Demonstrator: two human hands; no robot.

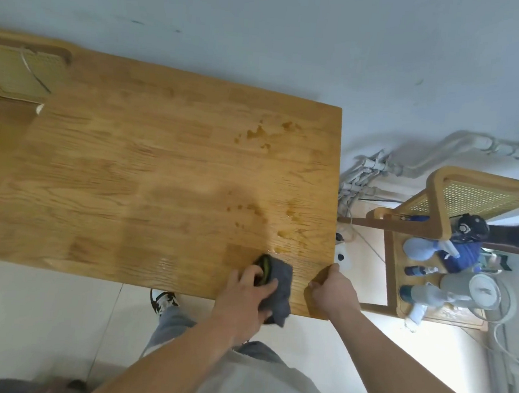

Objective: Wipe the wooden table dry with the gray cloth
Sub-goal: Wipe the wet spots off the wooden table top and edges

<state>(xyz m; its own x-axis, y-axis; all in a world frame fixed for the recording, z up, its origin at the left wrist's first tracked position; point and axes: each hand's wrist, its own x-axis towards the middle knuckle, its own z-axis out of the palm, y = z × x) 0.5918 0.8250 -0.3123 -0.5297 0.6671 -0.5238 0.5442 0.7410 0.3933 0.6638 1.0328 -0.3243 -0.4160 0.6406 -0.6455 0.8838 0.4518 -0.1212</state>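
The wooden desk carries wet patches towards its far right corner and more drops along its right edge. The gray cloth lies bunched near the near right corner, its lower end hanging past the near edge. The left hand grasps it, fingers curled round the folds. The right hand rests at the right edge just beside the cloth, fingers clenched with nothing in them. Beyond that edge a cane-backed chair holds spray bottles.
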